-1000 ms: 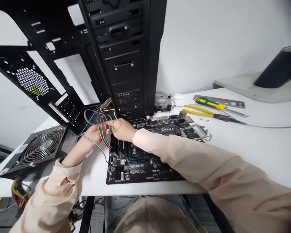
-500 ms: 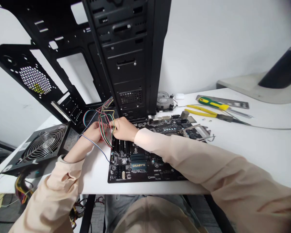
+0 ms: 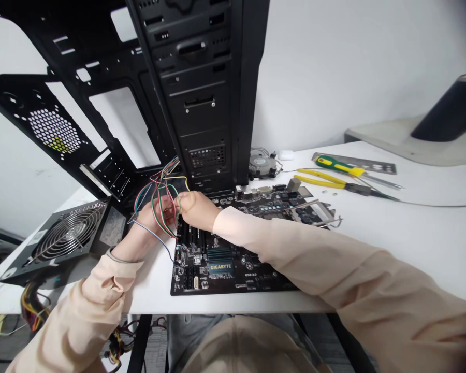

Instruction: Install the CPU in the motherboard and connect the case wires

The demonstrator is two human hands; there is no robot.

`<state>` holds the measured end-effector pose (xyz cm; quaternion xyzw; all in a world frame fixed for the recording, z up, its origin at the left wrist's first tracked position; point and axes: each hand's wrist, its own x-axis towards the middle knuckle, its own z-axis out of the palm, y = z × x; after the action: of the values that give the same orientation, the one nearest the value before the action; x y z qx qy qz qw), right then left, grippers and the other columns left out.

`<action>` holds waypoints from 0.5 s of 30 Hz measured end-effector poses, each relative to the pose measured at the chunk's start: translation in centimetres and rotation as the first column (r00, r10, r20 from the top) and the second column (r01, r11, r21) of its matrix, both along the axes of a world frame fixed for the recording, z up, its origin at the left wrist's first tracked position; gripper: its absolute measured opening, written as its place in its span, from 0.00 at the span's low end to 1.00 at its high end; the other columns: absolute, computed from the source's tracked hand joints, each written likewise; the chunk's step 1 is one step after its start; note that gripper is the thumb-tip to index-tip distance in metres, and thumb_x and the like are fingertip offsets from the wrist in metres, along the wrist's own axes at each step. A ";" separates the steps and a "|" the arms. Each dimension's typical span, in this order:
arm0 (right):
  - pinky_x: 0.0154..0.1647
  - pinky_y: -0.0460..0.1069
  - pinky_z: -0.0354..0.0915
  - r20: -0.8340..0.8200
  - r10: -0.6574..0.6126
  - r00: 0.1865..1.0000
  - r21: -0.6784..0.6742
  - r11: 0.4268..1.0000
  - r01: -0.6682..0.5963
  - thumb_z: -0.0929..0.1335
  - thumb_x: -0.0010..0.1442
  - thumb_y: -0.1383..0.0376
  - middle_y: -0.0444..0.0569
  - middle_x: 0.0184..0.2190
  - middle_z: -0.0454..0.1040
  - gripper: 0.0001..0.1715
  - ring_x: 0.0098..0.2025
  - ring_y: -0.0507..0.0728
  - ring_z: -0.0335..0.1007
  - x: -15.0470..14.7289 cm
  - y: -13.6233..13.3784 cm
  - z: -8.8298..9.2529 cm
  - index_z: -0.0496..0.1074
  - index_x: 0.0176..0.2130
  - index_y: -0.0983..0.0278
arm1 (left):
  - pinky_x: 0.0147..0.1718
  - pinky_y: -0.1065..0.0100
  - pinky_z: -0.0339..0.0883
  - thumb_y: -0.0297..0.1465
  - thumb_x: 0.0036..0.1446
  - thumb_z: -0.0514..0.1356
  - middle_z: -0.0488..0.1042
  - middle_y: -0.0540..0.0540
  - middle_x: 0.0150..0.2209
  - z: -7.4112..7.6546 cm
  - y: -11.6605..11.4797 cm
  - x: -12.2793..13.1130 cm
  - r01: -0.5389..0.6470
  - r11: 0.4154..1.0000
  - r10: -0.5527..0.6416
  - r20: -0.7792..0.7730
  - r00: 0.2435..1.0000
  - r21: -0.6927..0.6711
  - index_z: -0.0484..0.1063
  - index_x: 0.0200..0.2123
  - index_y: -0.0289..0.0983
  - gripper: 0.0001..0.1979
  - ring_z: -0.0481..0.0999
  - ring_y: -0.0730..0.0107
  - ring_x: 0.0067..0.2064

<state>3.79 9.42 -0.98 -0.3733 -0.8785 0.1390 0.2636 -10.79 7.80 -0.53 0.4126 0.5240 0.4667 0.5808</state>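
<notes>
Thin coloured wires (image 3: 154,208) loop out of the black computer case (image 3: 202,124) and run down to the left edge of a Gigabyte motherboard (image 3: 221,280), which lies flat on the white table. Among these wires my left hand (image 3: 151,216) has its fingers closed on some of them, just off the board's upper left corner. Close against it, my right hand (image 3: 196,210) is closed too, pinching wires over that corner. The fingertips meet behind the wires, so the exact piece between them is hidden. A blue wire hangs slack to the board.
The power supply (image 3: 75,230) lies at the left, its cable bundle over the table's edge. A cooler fan (image 3: 262,165) stands behind the board. Right of it lie yellow-handled pliers (image 3: 334,184), a green-and-yellow screwdriver (image 3: 339,165), a metal plate (image 3: 378,166) and a monitor stand (image 3: 404,134).
My left hand has moved slightly right and up, closer to my right hand. The wire loops have shifted with the hands. The view has moved a little.
</notes>
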 end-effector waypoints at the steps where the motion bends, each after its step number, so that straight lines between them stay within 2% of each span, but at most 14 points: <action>1: 0.40 0.46 0.60 0.016 -0.011 1.000 0.003 1.000 0.011 0.61 0.58 0.76 0.53 0.38 0.76 0.14 0.38 0.53 0.70 0.0 -0.1 0.1 0.75 0.38 0.69 | 0.29 0.69 0.70 0.34 0.63 0.59 0.72 0.49 0.34 -0.1 0.0 0.1 -0.003 1.000 0.003 0.013 1.000 0.002 0.70 0.40 0.33 0.09 0.72 0.74 0.30; 5: 0.37 0.47 0.58 0.047 -0.067 0.997 0.020 0.998 0.066 0.60 0.60 0.75 0.54 0.38 0.74 0.14 0.36 0.55 0.68 0.0 -0.1 0.2 0.73 0.41 0.70 | 0.30 0.69 0.68 0.34 0.62 0.58 0.71 0.51 0.28 -0.4 0.0 0.3 -0.014 1.000 0.013 0.057 0.998 0.007 0.71 0.33 0.32 0.10 0.72 0.75 0.28; 8: 0.35 0.47 0.57 0.030 -0.088 0.996 0.019 0.996 0.087 0.59 0.63 0.73 0.52 0.38 0.74 0.14 0.34 0.54 0.67 -0.1 -0.1 0.2 0.73 0.42 0.68 | 0.31 0.68 0.69 0.36 0.63 0.58 0.72 0.51 0.29 -0.6 0.1 0.4 -0.018 1.000 0.017 0.074 0.997 0.014 0.71 0.33 0.33 0.11 0.73 0.73 0.29; 11: 0.35 0.45 0.58 -0.004 -0.073 0.997 0.007 0.997 0.073 0.59 0.64 0.71 0.49 0.36 0.74 0.15 0.34 0.52 0.67 0.0 0.0 0.2 0.74 0.41 0.66 | 0.33 0.66 0.71 0.36 0.63 0.58 0.73 0.48 0.34 -0.8 0.2 0.3 -0.005 1.000 0.003 0.084 0.996 0.025 0.71 0.39 0.33 0.10 0.74 0.72 0.32; 15: 0.39 0.44 0.59 -0.057 -0.049 0.997 0.001 0.999 0.049 0.60 0.64 0.71 0.50 0.37 0.73 0.14 0.36 0.52 0.67 -0.1 0.2 0.0 0.74 0.40 0.67 | 0.38 0.60 0.73 0.35 0.63 0.58 0.72 0.43 0.46 -0.8 0.2 0.3 0.031 0.999 -0.036 0.129 0.991 0.042 0.69 0.49 0.34 0.14 0.75 0.66 0.41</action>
<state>3.71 9.65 -1.01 -0.3903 -0.8615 0.1418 0.2924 -10.51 8.02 -1.37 0.4018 0.4687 0.4932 0.6129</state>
